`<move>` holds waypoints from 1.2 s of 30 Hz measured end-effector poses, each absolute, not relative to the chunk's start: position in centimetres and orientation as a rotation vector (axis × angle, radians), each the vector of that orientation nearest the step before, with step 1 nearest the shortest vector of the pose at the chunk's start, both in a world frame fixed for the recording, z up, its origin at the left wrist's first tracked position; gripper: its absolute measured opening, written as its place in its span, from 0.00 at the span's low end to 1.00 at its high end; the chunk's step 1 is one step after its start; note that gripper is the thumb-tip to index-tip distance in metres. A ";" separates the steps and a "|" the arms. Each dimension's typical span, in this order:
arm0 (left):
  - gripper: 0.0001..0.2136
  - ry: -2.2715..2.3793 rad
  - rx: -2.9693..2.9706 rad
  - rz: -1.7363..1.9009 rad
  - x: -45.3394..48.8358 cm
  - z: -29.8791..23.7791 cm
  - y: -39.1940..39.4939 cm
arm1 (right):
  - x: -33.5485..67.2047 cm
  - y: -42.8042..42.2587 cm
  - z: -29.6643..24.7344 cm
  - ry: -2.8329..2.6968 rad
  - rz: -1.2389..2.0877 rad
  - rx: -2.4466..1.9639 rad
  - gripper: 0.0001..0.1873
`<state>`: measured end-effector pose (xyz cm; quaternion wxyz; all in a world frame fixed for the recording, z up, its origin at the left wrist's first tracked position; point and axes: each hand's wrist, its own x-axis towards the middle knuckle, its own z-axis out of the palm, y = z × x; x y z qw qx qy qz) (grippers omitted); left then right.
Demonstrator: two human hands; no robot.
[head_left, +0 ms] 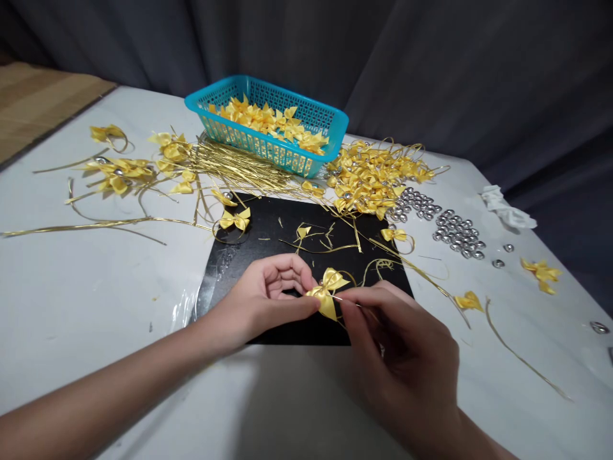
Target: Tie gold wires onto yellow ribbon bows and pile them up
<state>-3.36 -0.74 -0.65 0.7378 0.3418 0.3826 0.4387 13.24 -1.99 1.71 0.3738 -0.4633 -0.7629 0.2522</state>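
Note:
My left hand (pixel 268 294) pinches a small yellow ribbon bow (pixel 327 291) between thumb and fingers, just above the near edge of a black mat (pixel 268 220). My right hand (pixel 397 345) is closed beside it, its fingertips pinching a thin gold wire (pixel 345 301) that runs into the bow's middle. Both hands meet at the bow. Loose gold wire pieces and another bow (pixel 234 219) lie on the mat.
A blue plastic basket (pixel 335 121) with yellow bows stands at the back. A bundle of gold wires (pixel 234 167) lies left of it, a heap of wired bows (pixel 373 176) right of it. Silver beads (pixel 457 233) sit on the right. Scattered bows (pixel 119 171) lie on the left.

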 end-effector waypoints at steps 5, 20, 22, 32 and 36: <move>0.08 0.813 0.757 0.970 -3.5 -0.9 -0.7 | 13.3 -1.8 1.5 -1.896 0.726 -1.214 0.04; 0.05 1.024 0.818 1.084 -3.3 -0.4 -1.3 | 12.3 -2.2 -0.1 -1.733 0.944 -1.243 0.06; 0.05 1.051 0.823 1.100 -3.2 -0.3 -1.3 | 12.5 -2.2 -0.3 -1.853 0.887 -1.191 0.06; 0.04 1.070 0.878 1.097 -3.3 -0.5 -1.3 | 12.8 -2.4 -0.8 -1.997 0.674 -1.125 0.06; 0.03 1.093 0.929 1.102 -3.2 -0.4 -1.6 | 12.7 -2.4 -0.7 -2.034 0.612 -1.135 0.05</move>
